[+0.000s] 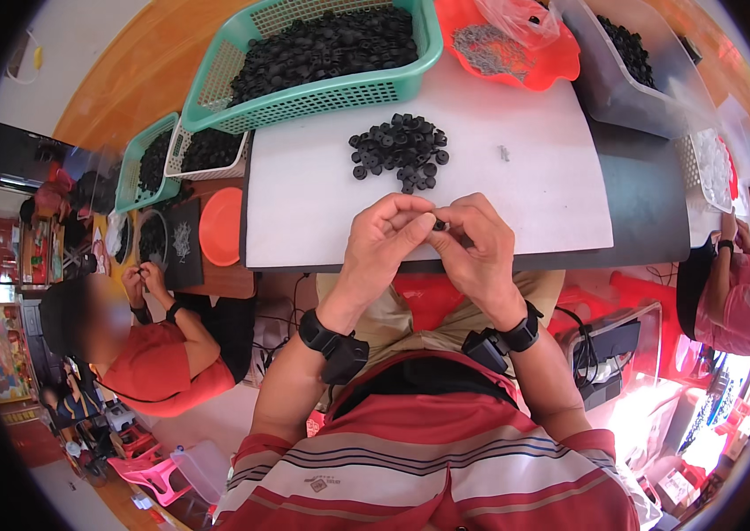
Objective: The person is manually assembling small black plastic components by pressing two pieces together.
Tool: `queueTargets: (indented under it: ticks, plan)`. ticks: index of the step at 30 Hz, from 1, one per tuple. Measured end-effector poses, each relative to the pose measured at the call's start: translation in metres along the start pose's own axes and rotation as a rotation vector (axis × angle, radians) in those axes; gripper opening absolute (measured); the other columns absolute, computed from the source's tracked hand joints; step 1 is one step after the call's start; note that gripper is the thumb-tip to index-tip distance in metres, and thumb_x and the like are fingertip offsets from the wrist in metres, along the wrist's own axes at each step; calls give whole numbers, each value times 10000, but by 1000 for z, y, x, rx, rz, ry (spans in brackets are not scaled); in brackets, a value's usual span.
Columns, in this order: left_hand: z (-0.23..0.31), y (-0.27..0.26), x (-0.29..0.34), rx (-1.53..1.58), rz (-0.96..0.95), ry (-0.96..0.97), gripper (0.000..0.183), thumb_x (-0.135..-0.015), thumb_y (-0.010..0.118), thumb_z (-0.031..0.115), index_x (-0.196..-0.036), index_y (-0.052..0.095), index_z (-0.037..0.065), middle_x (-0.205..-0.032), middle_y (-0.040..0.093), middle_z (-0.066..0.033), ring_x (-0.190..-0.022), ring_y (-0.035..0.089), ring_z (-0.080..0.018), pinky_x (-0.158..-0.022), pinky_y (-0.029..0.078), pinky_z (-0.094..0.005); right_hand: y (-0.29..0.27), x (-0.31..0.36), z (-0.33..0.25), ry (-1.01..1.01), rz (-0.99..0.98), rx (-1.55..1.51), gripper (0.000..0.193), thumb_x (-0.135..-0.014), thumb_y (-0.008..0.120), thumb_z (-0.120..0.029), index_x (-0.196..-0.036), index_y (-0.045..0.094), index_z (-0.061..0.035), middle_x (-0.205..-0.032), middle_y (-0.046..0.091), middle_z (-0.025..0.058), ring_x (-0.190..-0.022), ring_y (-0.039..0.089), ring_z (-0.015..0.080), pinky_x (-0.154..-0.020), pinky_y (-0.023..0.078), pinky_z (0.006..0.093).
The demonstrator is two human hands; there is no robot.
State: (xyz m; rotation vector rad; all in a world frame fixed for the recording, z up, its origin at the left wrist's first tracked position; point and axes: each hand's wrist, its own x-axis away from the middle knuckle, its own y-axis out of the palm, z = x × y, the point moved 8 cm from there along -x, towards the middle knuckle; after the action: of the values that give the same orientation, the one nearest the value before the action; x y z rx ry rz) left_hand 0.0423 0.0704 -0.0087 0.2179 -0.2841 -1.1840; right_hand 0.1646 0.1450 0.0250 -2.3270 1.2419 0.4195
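Note:
My left hand (384,243) and my right hand (477,243) meet at the near edge of a white board (304,203), fingertips pinched together on one small black rubber ring (439,225). A loose pile of the same black rings (400,150) lies on the board just beyond my hands. A single small metal piece (503,153) rests to the right of the pile. Both wrists wear black bands.
A green basket (366,88) full of black rings stands at the back, beside a red tray (517,62) of small metal parts and a clear bin (632,97). A person in red works at the left over an orange dish (220,226); another person sits at the right.

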Motion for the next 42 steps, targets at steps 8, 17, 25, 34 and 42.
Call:
queueTargets:
  ticks: [8,17,25,34,42]
  plan:
    - [-1,0,-4,98,-23,-15,234,-1024,640,135,-1195,609,-22,-1082,717,-82,-972,665,-101,-883,540,-255,0,-4,-2,80,1,-8,252,-797,773,33,-1028,697,-34,-943,638,78,-617,623,128,-551,489,276]
    - [-2,-2,-6,97,-58,5,209,-1014,649,107,-1167,613,-30,-1056,718,-80,-952,666,-95,-867,544,-244,1,-5,-5,11,33,75,222,-791,759,31,-998,716,-36,-884,634,67,-619,587,137,-563,472,268]
    - [1,-2,-2,253,-9,4,234,-977,689,68,-1193,614,18,-1091,718,-91,-968,690,-139,-872,575,-291,4,-3,-5,111,-17,-40,364,-778,797,9,-1125,696,-35,-886,580,39,-616,523,78,-556,438,224]
    - [108,-34,-14,-296,253,402,183,-916,743,45,-1084,701,-16,-1069,748,-85,-907,677,-105,-823,571,-276,-1,4,6,94,-29,-153,436,-827,757,-4,-1247,644,-33,-984,548,40,-651,498,65,-586,418,202]
    - [197,-107,-63,-1052,592,707,216,-892,749,85,-1083,731,-16,-1053,756,-154,-915,734,-223,-838,572,-315,5,0,-4,66,-42,-128,278,-833,760,-33,-1103,693,-18,-947,588,55,-651,488,72,-576,408,217]
